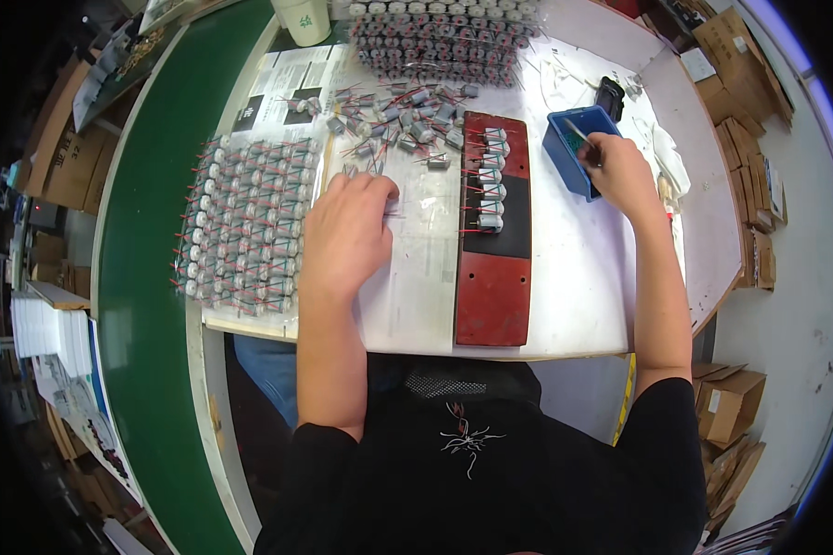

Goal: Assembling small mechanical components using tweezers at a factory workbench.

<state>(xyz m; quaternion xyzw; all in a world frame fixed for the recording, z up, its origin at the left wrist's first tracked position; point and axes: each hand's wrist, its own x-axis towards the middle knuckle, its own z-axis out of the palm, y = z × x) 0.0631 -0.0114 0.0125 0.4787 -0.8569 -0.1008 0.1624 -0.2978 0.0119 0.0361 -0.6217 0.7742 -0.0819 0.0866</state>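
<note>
My right hand (pixel 622 176) is closed on a slim pen-like tool (pixel 576 131), over a blue plastic bin (pixel 553 148) with small green contents. My left hand (pixel 347 231) rests on the table with its fingers bent, at the near edge of a loose pile of small motors (pixel 421 116) with red and dark wires. Whatever its fingertips hold is hidden. Between the hands lies a long red block (pixel 492 310) with a black middle section. A column of small motors (pixel 491 191) sits along it, their wires pointing left.
At the left, rows of wired motors (pixel 250 222) lie side by side. More motors (pixel 444 42) are stacked at the back, beside a pale cup (pixel 304 20). A black object (pixel 609 96) lies behind the bin. A white-pink side panel (pixel 713 203) borders the table's right.
</note>
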